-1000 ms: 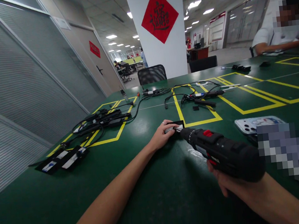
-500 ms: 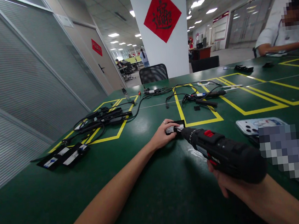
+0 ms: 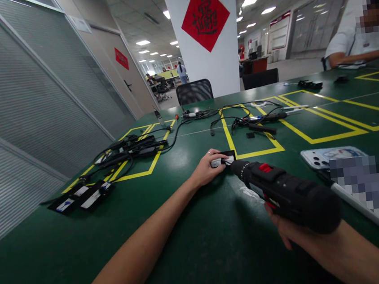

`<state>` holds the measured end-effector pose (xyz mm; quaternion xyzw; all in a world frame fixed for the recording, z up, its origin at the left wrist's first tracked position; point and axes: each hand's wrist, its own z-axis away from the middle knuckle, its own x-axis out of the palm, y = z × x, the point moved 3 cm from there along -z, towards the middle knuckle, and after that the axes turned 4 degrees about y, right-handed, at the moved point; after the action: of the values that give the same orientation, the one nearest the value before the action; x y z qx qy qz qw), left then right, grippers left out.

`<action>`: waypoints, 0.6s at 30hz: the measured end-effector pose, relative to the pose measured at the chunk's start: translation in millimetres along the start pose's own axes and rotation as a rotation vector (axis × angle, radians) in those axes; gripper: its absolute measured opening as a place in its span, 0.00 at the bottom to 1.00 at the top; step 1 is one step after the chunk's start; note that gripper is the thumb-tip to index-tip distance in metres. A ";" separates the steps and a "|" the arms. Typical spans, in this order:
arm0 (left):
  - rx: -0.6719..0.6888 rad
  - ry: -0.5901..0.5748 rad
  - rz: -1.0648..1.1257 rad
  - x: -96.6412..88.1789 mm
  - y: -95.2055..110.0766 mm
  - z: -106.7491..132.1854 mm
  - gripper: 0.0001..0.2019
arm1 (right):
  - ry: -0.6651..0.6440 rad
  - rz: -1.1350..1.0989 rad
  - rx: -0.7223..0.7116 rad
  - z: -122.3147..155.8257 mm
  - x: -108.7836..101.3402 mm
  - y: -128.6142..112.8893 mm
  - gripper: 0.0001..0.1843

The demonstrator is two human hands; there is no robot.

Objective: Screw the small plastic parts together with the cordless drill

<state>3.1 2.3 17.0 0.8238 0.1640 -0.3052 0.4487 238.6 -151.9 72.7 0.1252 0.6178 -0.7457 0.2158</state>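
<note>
My right hand [image 3: 279, 223] is wrapped round the handle of a black and red cordless drill [image 3: 282, 191], which points away and to the left. The drill's tip meets a small black box-like part with a white label [image 3: 229, 157] on the green table. With fingers closed on that part, my left hand [image 3: 209, 168] holds it against the tabletop. The drill's chuck and my fingers hide some of the part, and I cannot make out where the bit touches. Just below the chuck lies a crumpled piece of clear plastic [image 3: 252, 194].
At left are a heap of black cables and adapters [image 3: 132, 149] and two flat black pieces with white labels [image 3: 95, 196]. Beyond my hands lies a pen-like tool with a cable [image 3: 268, 118]. A phone [image 3: 333, 154] lies at right. A person in white [image 3: 351, 41] sits at the far right.
Almost nothing differs. Both hands, the drill and the black part keep their places, apart from a very slight shift of the view.
</note>
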 end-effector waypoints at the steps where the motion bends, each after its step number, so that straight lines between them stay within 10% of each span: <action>1: 0.002 0.000 -0.001 -0.1 0.2 0.1 0.14 | 0.006 0.005 -0.001 0.7 0.4 -1.8 0.13; 12: 0.022 -0.016 -0.008 -1.1 -0.6 -0.4 0.14 | 0.095 -0.042 -0.114 3.0 -0.9 -15.7 0.07; 18: 0.020 -0.010 -0.006 -0.7 -1.2 -0.1 0.14 | 0.166 -0.058 -0.232 -26.2 21.2 32.2 0.10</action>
<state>1.9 3.0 16.6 0.8263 0.1610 -0.3124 0.4402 233.3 -134.5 29.8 0.1429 0.7190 -0.6622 0.1552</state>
